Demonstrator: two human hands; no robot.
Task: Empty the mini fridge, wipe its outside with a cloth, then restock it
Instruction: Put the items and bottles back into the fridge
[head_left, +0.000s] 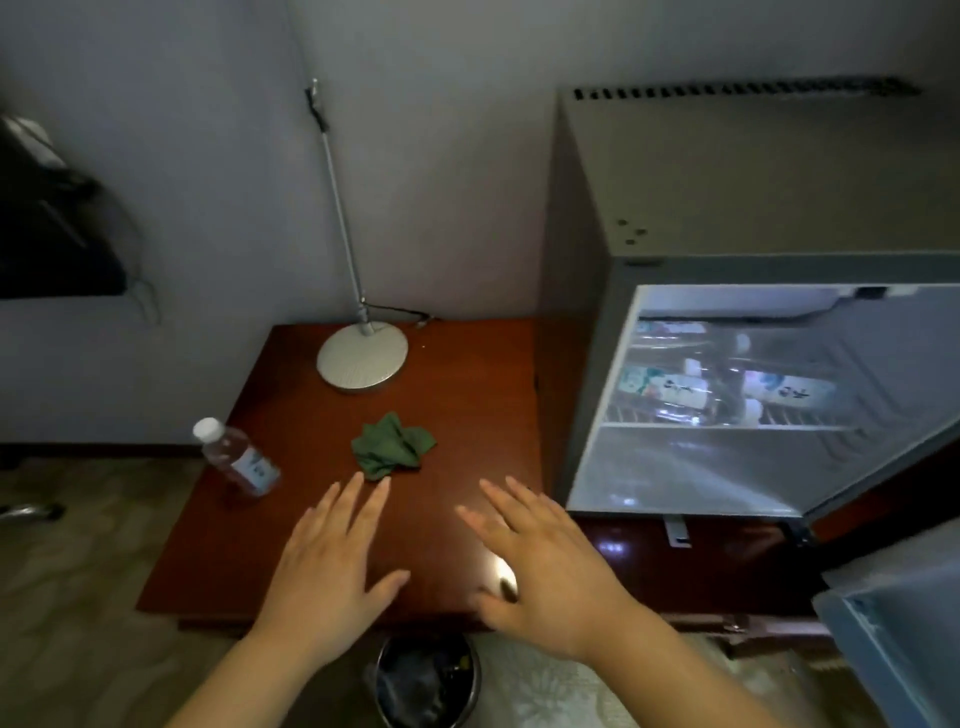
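Note:
The grey mini fridge stands at the right with its door swung open toward me. Several bottles lie on its lit upper shelf; the space below the shelf looks bare. A crumpled green cloth lies on the dark red wooden table, and a clear water bottle with a white cap stands near the table's left edge. My left hand and my right hand hover flat over the table's front, fingers spread, holding nothing. My left fingertips are just short of the cloth.
A lamp with a round silver base and thin pole stands at the back of the table, its cord trailing right. A dark waste bin sits on the floor below the table's front edge. A dark object hangs on the wall at far left.

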